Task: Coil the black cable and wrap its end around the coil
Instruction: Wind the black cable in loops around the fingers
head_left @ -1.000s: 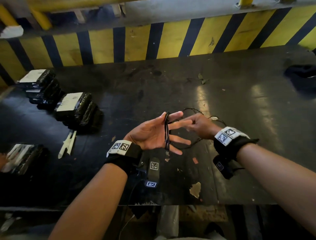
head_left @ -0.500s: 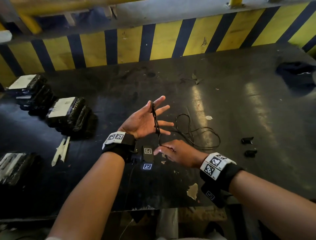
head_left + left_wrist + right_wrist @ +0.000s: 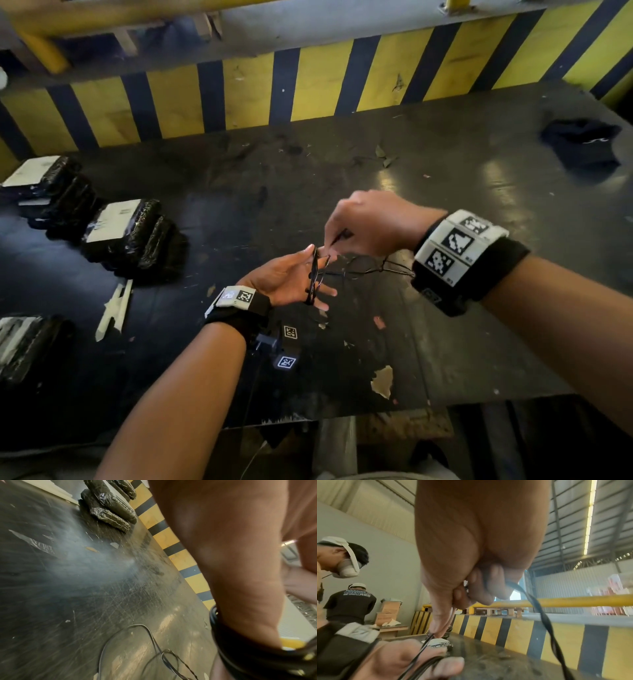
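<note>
A thin black cable (image 3: pixel 313 277) is looped several times around the straight fingers of my left hand (image 3: pixel 291 277), which is held palm up over the dark table (image 3: pixel 445 325). My right hand (image 3: pixel 366 226) hovers just above and right of those fingertips and pinches the cable's free run between curled fingers (image 3: pixel 481 588). Slack cable (image 3: pixel 380 269) trails from the coil to the right, under my right wrist. In the left wrist view, loose cable loops (image 3: pixel 154 649) lie on the tabletop. The right wrist view shows strands (image 3: pixel 423 650) crossing my left fingers.
Several black wrapped packs with white labels (image 3: pixel 120 229) sit at the table's left, beside a white plastic piece (image 3: pixel 114 308). A dark cloth (image 3: pixel 582 144) lies at the far right. A yellow and black striped barrier (image 3: pixel 308 89) backs the table. Other people (image 3: pixel 349 601) stand nearby.
My right hand has risen from below the left fingers to above their tips, carrying the cable round. The slack on the table has shortened and been drawn toward the coil.
</note>
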`<state>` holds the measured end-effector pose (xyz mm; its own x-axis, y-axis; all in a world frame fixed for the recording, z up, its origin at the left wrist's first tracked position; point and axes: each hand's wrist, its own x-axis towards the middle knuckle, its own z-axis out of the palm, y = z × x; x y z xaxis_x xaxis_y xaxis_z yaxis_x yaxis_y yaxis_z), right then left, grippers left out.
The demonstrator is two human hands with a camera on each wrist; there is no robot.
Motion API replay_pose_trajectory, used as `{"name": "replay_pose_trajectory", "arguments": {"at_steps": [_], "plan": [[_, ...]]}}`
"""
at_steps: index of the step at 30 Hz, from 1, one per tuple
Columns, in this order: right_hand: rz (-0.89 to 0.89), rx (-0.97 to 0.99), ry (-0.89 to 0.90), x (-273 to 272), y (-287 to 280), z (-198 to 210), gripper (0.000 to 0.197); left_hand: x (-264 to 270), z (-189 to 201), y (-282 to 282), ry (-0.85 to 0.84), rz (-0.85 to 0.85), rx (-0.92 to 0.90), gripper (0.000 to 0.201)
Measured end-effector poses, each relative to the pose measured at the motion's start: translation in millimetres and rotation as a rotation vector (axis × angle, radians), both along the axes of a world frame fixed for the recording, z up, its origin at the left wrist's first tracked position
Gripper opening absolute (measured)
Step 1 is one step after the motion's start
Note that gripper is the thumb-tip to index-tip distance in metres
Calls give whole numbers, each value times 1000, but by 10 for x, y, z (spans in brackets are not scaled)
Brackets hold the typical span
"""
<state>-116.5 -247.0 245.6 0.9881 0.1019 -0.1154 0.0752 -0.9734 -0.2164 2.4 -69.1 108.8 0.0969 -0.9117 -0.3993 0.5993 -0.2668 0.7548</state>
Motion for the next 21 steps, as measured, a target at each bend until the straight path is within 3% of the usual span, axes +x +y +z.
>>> {"name": "replay_pose_trajectory", "arguments": {"at_steps": [6, 13, 21], "plan": [[-57, -32, -109, 307, -94, 96, 17, -140, 82, -89, -22, -142, -52, 57], [-120, 158, -76, 451, -279, -32, 17, -163, 122, -41, 77, -122, -132, 63], [-122, 413, -12, 510, -377, -235, 13, -168, 90, 60, 82, -71, -147, 49]]}}
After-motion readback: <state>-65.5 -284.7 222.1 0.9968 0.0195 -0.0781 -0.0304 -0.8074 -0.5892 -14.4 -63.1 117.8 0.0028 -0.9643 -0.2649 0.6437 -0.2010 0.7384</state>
